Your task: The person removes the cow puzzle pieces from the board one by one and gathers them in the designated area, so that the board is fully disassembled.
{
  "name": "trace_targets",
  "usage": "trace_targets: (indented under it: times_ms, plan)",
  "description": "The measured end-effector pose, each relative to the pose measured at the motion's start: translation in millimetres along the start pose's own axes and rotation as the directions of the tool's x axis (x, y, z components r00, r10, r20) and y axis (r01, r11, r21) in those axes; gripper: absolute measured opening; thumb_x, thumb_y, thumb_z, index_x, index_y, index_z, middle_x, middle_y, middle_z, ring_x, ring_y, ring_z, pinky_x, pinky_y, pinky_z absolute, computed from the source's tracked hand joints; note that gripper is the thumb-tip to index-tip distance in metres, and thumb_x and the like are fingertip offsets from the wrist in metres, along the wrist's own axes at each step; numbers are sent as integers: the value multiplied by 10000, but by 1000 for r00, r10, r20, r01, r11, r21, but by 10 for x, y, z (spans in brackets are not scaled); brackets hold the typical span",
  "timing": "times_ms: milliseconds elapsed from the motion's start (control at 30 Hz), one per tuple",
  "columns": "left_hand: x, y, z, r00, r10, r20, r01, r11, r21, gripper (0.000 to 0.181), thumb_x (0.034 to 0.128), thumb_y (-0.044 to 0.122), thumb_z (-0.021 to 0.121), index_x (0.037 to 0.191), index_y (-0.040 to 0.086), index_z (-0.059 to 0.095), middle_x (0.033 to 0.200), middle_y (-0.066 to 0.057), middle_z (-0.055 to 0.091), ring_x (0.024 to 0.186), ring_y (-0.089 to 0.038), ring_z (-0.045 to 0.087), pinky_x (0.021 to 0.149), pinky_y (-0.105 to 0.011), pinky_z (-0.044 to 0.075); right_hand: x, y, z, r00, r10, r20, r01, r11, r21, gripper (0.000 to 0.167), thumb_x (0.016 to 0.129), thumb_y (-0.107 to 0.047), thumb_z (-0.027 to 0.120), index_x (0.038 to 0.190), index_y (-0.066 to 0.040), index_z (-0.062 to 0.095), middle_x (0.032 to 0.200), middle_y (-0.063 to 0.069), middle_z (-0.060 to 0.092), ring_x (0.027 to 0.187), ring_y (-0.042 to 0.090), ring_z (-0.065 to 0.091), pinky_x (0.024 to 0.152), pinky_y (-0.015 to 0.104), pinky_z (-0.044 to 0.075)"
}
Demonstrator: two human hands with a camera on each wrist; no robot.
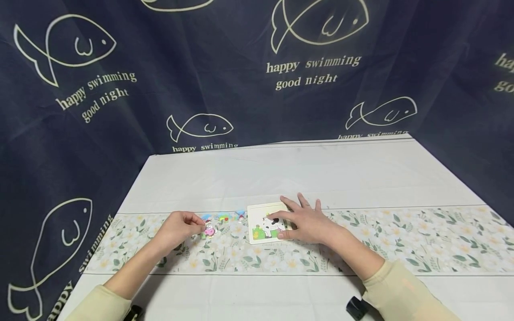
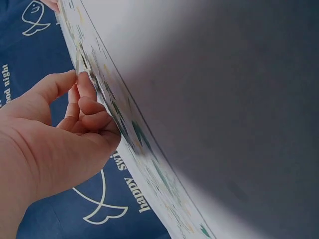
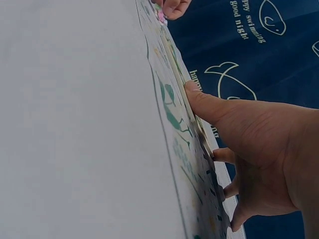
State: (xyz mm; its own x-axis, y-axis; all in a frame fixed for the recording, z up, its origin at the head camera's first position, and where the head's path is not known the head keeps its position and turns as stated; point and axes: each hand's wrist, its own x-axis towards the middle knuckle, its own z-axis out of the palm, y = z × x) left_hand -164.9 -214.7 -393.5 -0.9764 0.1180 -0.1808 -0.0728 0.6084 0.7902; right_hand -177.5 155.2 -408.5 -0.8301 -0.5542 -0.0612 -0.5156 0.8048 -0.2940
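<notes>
A small flat board (image 1: 259,227) with a cow picture and a pale rim lies on the flowered strip of cloth. My right hand (image 1: 309,223) rests over its right part with the fingers spread, thumb and forefinger touching the picture; the board's edge runs beneath the thumb (image 3: 192,87) in the right wrist view. To the left, my left hand (image 1: 180,229) pinches a small colourful puzzle piece (image 1: 209,231) with pink on it, between thumb and forefinger. In the left wrist view only a thin edge of it shows at the fingertips. The piece's exact outline is too small to tell.
More colourful pieces (image 1: 223,218) lie between the left hand and the board, at the strip's back edge. A white cloth (image 1: 281,174) with a flowered band covers the table. A dark blue fish-print curtain (image 1: 249,98) hangs behind and at both sides.
</notes>
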Motion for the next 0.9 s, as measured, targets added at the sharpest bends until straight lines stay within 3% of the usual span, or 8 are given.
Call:
trace_targets:
  times_ms: [200, 567, 900]
  plan:
    - [-2, -15, -9, 1000, 21, 4, -21, 1000, 16, 48, 884, 76, 745, 925, 57, 728, 802, -53, 641, 741, -219, 531, 679, -360, 429, -1, 4, 0, 1000, -8, -14, 8, 1000, 10, 544, 922, -558, 660, 1436, -451, 519, 1653, 102, 241, 1446, 583, 136, 973, 867, 94]
    - [19, 9, 35, 995, 75, -60, -71, 995, 74, 75, 892, 125, 758, 925, 84, 704, 802, -20, 656, 684, -192, 523, 632, -336, 428, 2, 7, 11, 999, 4, -37, -2, 999, 47, 611, 901, -574, 682, 1454, -400, 490, 1644, 106, 267, 1449, 575, 141, 978, 864, 88]
    - [16, 72, 91, 995, 76, -66, -72, 995, 65, 67, 907, 128, 748, 942, 89, 707, 785, -32, 627, 696, -199, 534, 637, -343, 434, 9, 8, 24, 998, 23, -53, -19, 997, 70, 550, 872, -582, 706, 1305, -292, 531, 1632, 107, 299, 1451, 569, 144, 983, 860, 85]
